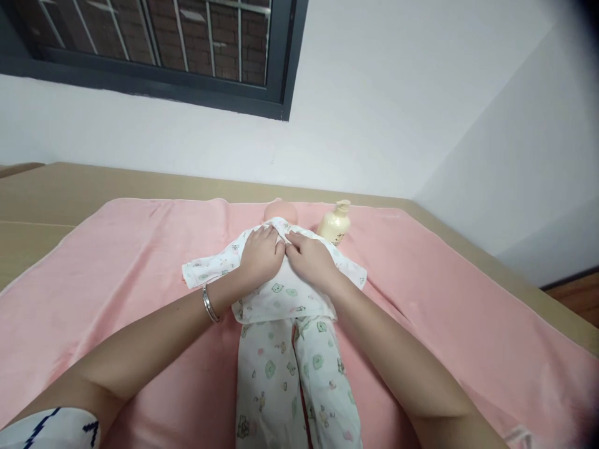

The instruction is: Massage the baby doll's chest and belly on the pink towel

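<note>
A baby doll (281,212) lies on its length in front of me, its bald head pointing away. It wears a white long-sleeved shirt (292,293) with small green, pink and brown prints, and matching trousers (269,374). My left hand (262,252), below a silver bangle, is closed on the shirt near the neckline. Beside it, my right hand (309,254) grips the same cloth, its bent fingers near the collar. The two thumbs almost meet at the middle. My fingertips are partly hidden in the folds. The sleeves spread out to both sides.
A cream pump bottle (334,223) stands right of the doll's head. A pink blanket (154,249) lies under the doll, over a light wooden surface (84,187). Behind rise a white wall (355,125) and a dark-framed barred window (187,78).
</note>
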`<state>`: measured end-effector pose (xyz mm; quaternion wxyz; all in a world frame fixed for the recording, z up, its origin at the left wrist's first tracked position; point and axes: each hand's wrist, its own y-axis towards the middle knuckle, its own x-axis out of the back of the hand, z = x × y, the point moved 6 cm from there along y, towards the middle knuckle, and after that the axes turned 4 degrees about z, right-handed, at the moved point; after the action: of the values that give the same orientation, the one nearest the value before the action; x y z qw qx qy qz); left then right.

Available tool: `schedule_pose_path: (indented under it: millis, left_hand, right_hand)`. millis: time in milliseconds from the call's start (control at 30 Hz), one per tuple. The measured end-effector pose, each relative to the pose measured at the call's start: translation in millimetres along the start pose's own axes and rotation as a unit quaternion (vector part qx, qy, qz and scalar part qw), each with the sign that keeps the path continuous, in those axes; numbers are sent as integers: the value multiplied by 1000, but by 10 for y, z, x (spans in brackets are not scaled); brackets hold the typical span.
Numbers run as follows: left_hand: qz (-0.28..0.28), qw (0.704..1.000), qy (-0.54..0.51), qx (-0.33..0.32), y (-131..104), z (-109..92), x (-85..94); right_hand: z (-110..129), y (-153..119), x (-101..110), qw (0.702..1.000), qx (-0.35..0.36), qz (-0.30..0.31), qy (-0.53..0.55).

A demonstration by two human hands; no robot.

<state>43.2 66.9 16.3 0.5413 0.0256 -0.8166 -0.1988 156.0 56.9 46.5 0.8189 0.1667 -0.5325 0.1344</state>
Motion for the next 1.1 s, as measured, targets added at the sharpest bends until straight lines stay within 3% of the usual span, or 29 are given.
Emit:
schedule_pose_path:
  millis: [200,400,600,767,933,1100]
  left_hand:
    - [-37,999,36,-9,-156,-152,6]
    - [1,1000,25,-12,-136,-178,72]
    - [67,997,-33,13,29,-24,176]
    - [75,997,-10,-5,69,-9,164]
    - [57,997,53,10,-124,-199,173]
    - [81,996,12,29,-199,-262,277]
  right_hand:
    - [-185,170,-81,1000,12,-1,9]
    - [-185,170,-77,999,42,-19,-25]
    - [1,45,-43,996,19,-31,-76]
    - [202,-109,-62,991,4,-41,-128]
    - [-5,49,-54,998,12,-5,-57]
    - [-65,97,-16,998,0,1,-62]
